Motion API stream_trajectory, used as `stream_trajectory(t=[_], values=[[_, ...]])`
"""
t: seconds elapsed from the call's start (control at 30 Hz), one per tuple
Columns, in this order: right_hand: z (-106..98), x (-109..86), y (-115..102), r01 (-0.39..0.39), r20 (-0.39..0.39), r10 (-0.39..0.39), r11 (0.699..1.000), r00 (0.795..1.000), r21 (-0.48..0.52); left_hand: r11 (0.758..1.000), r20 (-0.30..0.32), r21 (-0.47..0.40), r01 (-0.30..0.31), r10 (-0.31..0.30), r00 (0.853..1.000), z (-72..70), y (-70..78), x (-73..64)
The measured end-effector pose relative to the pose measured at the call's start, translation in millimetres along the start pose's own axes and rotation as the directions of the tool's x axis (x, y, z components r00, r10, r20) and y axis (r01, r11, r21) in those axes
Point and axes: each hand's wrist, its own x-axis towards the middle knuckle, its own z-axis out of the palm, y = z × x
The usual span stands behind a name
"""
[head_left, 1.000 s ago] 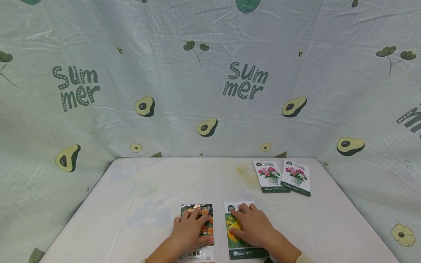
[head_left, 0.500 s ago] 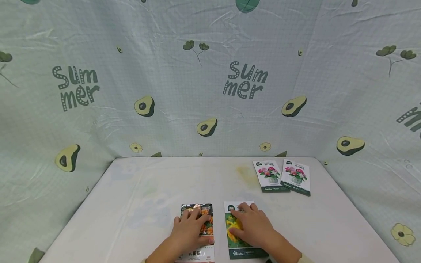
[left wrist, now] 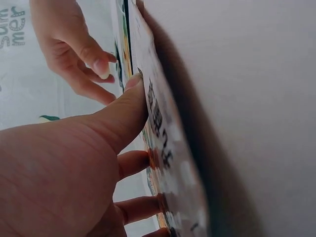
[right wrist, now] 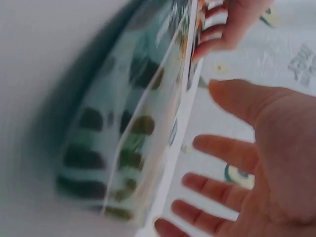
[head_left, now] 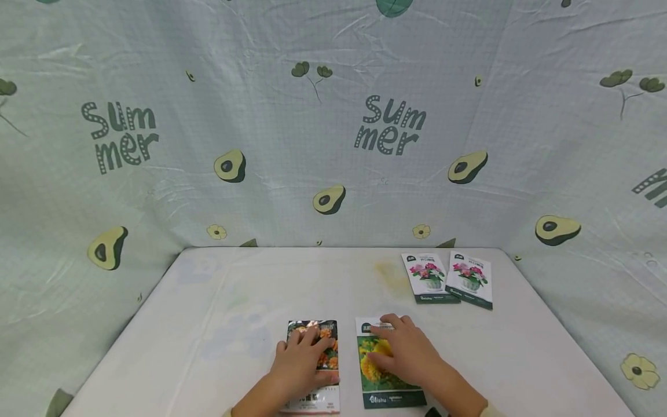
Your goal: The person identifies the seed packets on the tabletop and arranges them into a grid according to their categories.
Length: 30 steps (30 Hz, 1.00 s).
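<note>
My left hand rests with spread fingers on a seed packet with orange flowers and a white lower band, which lies flat near the front of the table. In the left wrist view, its thumb and fingertips touch the face of that packet. To the right lies a second seed packet, green with yellow flowers. My right hand is over this one, fingers loosely spread. The right wrist view has the right hand's fingertips apart from the yellow-flower packet's face, with nothing held.
Two white seed packets with pink flowers lie at the back right of the white table, the right one overlapping the left one. A pale curtain printed with avocados hangs behind and along the sides.
My right hand has lifted off the yellow-flower packet and shifted slightly up and right, showing more of its picture. The left hand stays on the orange-flower packet.
</note>
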Motion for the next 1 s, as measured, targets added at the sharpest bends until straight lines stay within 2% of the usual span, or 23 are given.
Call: stream_trajectory(t=[0.27, 0.4, 0.53, 0.67, 0.83, 1.0], values=[[-6.6, 10.1, 29.1, -0.007, -0.148, 0.027, 0.991, 0.989, 0.133, 1.0, -0.008, -0.005, -0.014, 0.014, 1.0, -1.8, 1.3, -1.3], [-13.1, 13.1, 39.9, 0.038, -0.249, -0.003, 0.99, 0.968, 0.137, 1.0, -0.016, 0.007, -0.019, 0.02, 1.0, -2.6, 1.9, -1.5], [-18.0, 15.7, 48.3, 0.116, -0.334, -0.066, 0.985, 0.94, 0.13, 1.0, -0.02, 0.019, -0.02, 0.021, 1.0, -3.1, 1.6, -1.5], [-20.5, 20.1, 55.4, 0.177, -0.372, -0.111, 0.973, 0.921, 0.147, 1.0, -0.02, 0.023, -0.019, 0.019, 1.0, -3.0, 1.0, -1.3], [-19.7, 27.2, 64.8, 0.198, -0.389, -0.126, 0.968, 0.912, 0.152, 1.0, -0.014, 0.013, -0.02, 0.021, 1.0, -1.1, -0.1, -1.8], [-21.8, 36.9, 79.3, 0.232, -0.458, -0.149, 0.964, 0.877, 0.13, 1.0, -0.019, 0.011, -0.025, 0.025, 1.0, 1.4, -1.6, -0.8]])
